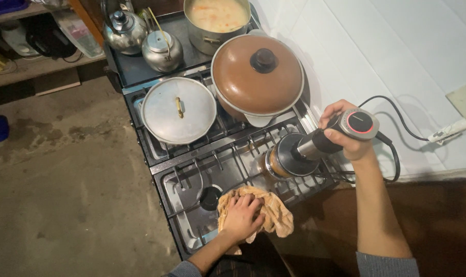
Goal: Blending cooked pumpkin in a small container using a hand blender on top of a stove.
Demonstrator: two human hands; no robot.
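My right hand grips the top of a grey hand blender, whose lower end reaches down into a small dark cup standing on the stove grate. A black cord runs from the blender to a white plug strip on the wall. My left hand lies flat on a crumpled tan cloth at the front of the gas stove.
A brown lidded pot and a pot with a silver lid sit on the rear burners. Behind them stand two kettles and an open pot of pale soup. White tiled wall to the right, concrete floor to the left.
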